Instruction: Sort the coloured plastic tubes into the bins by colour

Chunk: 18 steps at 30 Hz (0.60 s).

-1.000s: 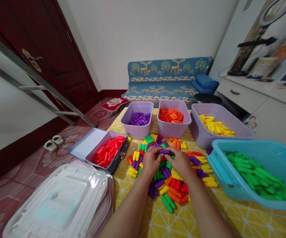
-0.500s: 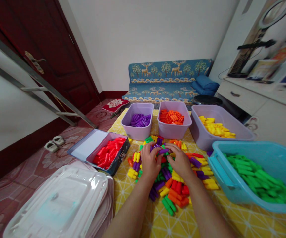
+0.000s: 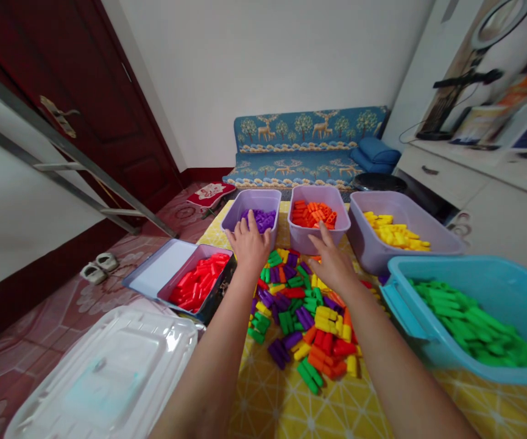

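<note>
My left hand (image 3: 250, 242) is open with its fingers spread over the near rim of a lilac bin (image 3: 233, 224) of purple plastic pieces (image 3: 265, 219). Nothing shows in its fingers. My right hand (image 3: 331, 261), also open, hovers above the loose pile, its fingertips by the front of a second lilac bin (image 3: 306, 239) of orange pieces (image 3: 313, 213). Below and between my arms lies a mixed heap of building pieces (image 3: 295, 299) in purple, green, yellow, red and orange on the yellow patterned tablecloth (image 3: 281, 396).
At right stand a lilac bin (image 3: 437, 238) of yellow pieces and a blue tub (image 3: 403, 317) of green ones. At left are an open tin (image 3: 230, 262) of red pieces and stacked plastic lids (image 3: 108, 366). A sofa (image 3: 300, 161) stands beyond the table.
Both hands were together at a purple piece over the heap. They have parted: the left reached forward-left to the purple bin, the right moved slightly forward and opened.
</note>
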Each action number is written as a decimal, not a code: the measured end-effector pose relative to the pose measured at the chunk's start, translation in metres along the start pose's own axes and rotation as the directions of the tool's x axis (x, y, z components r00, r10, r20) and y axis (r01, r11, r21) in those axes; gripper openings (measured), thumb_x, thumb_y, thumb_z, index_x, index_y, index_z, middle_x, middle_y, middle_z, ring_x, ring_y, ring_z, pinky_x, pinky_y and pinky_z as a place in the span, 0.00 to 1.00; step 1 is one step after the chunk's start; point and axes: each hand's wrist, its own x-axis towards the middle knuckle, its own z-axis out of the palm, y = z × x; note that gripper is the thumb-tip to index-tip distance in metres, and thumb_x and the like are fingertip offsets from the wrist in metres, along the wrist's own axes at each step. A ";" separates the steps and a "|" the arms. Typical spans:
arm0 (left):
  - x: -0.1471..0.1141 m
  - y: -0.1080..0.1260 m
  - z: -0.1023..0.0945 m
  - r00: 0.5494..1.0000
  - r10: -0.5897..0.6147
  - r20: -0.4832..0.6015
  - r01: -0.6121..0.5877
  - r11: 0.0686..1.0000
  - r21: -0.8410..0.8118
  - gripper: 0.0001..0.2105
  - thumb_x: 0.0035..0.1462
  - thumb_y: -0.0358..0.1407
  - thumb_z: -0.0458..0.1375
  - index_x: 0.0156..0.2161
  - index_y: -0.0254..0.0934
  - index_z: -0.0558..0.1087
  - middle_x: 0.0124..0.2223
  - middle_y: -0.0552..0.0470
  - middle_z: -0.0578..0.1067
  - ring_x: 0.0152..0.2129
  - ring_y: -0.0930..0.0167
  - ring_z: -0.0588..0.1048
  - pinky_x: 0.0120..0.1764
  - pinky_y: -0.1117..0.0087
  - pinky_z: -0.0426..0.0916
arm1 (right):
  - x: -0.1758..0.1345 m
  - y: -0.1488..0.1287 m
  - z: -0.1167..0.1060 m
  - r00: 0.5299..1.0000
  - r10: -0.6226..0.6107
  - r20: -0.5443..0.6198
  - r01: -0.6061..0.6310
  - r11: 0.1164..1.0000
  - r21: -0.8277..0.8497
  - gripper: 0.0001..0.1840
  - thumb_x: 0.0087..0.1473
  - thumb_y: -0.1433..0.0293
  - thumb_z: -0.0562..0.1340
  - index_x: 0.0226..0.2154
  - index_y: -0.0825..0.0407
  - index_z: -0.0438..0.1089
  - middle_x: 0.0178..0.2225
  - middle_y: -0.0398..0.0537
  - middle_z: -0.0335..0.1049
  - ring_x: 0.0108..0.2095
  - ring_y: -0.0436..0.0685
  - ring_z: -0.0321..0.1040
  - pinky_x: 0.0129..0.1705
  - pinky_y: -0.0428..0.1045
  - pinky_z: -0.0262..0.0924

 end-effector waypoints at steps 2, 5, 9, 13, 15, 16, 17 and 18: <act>-0.026 0.005 0.004 0.992 0.122 -0.014 -0.123 0.990 -0.066 0.28 0.57 0.39 0.55 0.62 0.37 0.59 0.63 0.37 0.61 0.61 0.52 0.56 0.60 0.42 0.44 | -0.011 0.000 0.008 0.996 -0.008 -0.085 0.013 0.998 0.062 0.28 0.51 0.73 0.58 0.56 0.51 0.63 0.68 0.51 0.36 0.50 0.64 0.68 0.48 0.56 0.65; -0.072 0.011 0.016 0.954 0.284 0.102 -0.257 0.941 -0.219 0.17 0.56 0.36 0.56 0.52 0.42 0.71 0.66 0.46 0.56 0.64 0.55 0.49 0.62 0.48 0.48 | -0.030 0.001 0.027 0.988 0.010 -0.155 0.006 0.995 0.100 0.22 0.53 0.75 0.55 0.51 0.52 0.68 0.62 0.53 0.56 0.54 0.61 0.65 0.54 0.56 0.61; -0.107 0.008 0.038 0.930 0.257 0.263 -0.166 0.931 -0.324 0.18 0.54 0.33 0.57 0.51 0.39 0.72 0.64 0.43 0.59 0.62 0.55 0.56 0.60 0.48 0.55 | -0.049 0.003 0.051 0.999 0.022 0.027 -0.023 0.998 0.062 0.19 0.52 0.74 0.57 0.48 0.52 0.71 0.50 0.53 0.71 0.51 0.61 0.66 0.55 0.58 0.58; -0.107 0.001 0.046 0.919 0.271 0.285 -0.128 0.892 -0.433 0.18 0.49 0.27 0.58 0.47 0.38 0.75 0.59 0.44 0.66 0.58 0.59 0.61 0.59 0.53 0.58 | -0.053 0.002 0.053 0.996 0.014 0.086 -0.023 0.995 0.102 0.19 0.52 0.73 0.58 0.47 0.50 0.71 0.52 0.51 0.69 0.53 0.60 0.64 0.56 0.58 0.56; -0.104 -0.001 0.044 0.913 0.284 0.294 -0.096 0.848 -0.520 0.17 0.49 0.25 0.57 0.45 0.39 0.76 0.52 0.46 0.73 0.52 0.64 0.68 0.56 0.58 0.63 | -0.052 0.001 0.046 0.995 0.002 0.100 -0.016 0.990 0.139 0.18 0.50 0.74 0.59 0.44 0.50 0.73 0.49 0.50 0.71 0.51 0.59 0.66 0.54 0.56 0.57; -0.103 -0.002 0.043 0.908 0.289 0.304 -0.078 0.829 -0.554 0.17 0.49 0.24 0.56 0.44 0.39 0.76 0.48 0.47 0.75 0.49 0.65 0.70 0.54 0.60 0.65 | -0.052 0.000 0.042 0.993 -0.010 0.115 -0.007 0.989 0.150 0.16 0.49 0.73 0.60 0.43 0.49 0.73 0.47 0.49 0.72 0.49 0.59 0.66 0.53 0.55 0.58; -0.103 -0.002 0.043 0.905 0.288 0.313 -0.060 0.814 -0.578 0.17 0.49 0.24 0.56 0.44 0.39 0.77 0.45 0.48 0.76 0.46 0.66 0.72 0.52 0.61 0.66 | -0.052 0.000 0.038 0.989 -0.032 0.142 0.009 0.988 0.154 0.15 0.49 0.71 0.62 0.42 0.49 0.73 0.45 0.49 0.73 0.47 0.59 0.67 0.51 0.54 0.58; -0.103 -0.003 0.043 0.907 0.280 0.316 -0.042 0.805 -0.592 0.17 0.50 0.23 0.56 0.43 0.40 0.77 0.43 0.49 0.77 0.44 0.66 0.73 0.50 0.62 0.67 | -0.053 -0.001 0.035 0.982 -0.061 0.176 0.034 0.988 0.152 0.15 0.48 0.68 0.63 0.42 0.48 0.74 0.43 0.48 0.74 0.46 0.59 0.68 0.49 0.54 0.59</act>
